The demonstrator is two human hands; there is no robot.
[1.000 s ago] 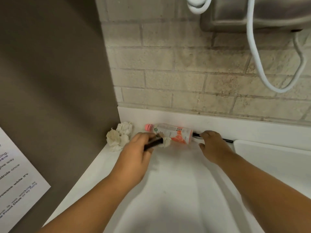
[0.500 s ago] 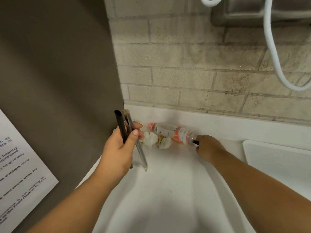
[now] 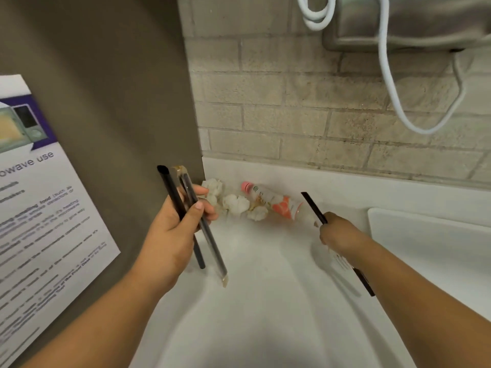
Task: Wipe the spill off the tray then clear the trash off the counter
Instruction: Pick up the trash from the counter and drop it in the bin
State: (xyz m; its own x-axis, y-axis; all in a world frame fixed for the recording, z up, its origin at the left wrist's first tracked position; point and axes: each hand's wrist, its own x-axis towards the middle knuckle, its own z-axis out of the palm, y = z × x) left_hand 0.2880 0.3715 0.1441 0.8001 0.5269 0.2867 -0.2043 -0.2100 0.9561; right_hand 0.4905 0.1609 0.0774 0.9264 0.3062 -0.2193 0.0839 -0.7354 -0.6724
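Note:
My left hand (image 3: 175, 227) grips two straws upright above the white counter (image 3: 265, 301): a bare black straw (image 3: 170, 189) and a wrapped straw (image 3: 210, 245) in clear plastic. My right hand (image 3: 337, 235) holds another black straw (image 3: 313, 207) and what looks like a clear plastic fork (image 3: 341, 261). Against the back wall lie several crumpled white tissues (image 3: 233, 204) and a small plastic bottle (image 3: 273, 203) with a pink cap and orange label, on its side. A white tray (image 3: 430, 248) sits at the right.
A grey cabinet side (image 3: 106, 102) with a printed microwave notice (image 3: 39, 208) stands at the left. Behind the counter is a brick wall (image 3: 292, 115). A white cord (image 3: 393, 88) hangs from a metal appliance (image 3: 411, 22) at the upper right.
My left hand picked up the straws from beside the tissues and raised them upright. My right hand closed on the black straw by the bottle and lifted it off the counter.

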